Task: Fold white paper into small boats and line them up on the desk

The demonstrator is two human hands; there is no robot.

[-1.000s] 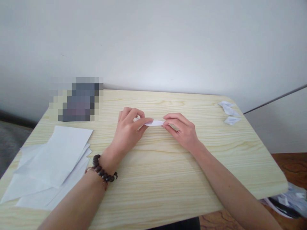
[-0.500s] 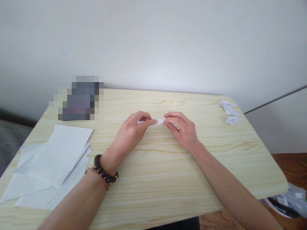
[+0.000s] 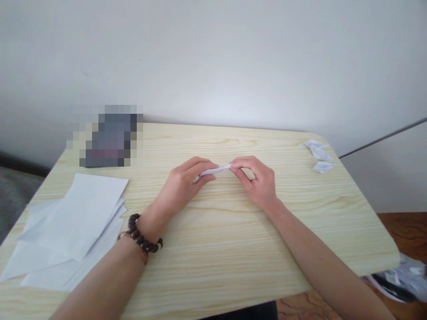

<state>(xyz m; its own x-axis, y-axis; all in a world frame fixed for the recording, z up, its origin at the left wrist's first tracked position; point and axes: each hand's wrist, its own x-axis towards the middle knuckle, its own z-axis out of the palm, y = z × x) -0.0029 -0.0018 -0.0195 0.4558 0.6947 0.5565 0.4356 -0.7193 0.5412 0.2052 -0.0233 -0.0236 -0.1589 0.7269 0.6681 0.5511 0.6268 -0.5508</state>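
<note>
Two hands hold the paper strip [image 3: 220, 169] over the middle of the table [image 3: 213, 253]. The left hand [image 3: 190, 178] keeps its left part between fingers and thumb; the right hand [image 3: 255, 180] pinches its right tip. Uneven pull could skew or tear the paper; slack left fingers could let any folds open.

The left forearm [image 3: 100, 280] comes from the lower left, the right forearm [image 3: 320, 258] from the lower right, and both go inward to the middle. The left hand [image 3: 182, 182] shows its back; its fingers lie above and its thumb lies below, in a pinch which points to the right. The right hand [image 3: 260, 182] is also pinching, with a rounded gap between its thumb and index finger. The two hands are near, but they do not touch.
</note>
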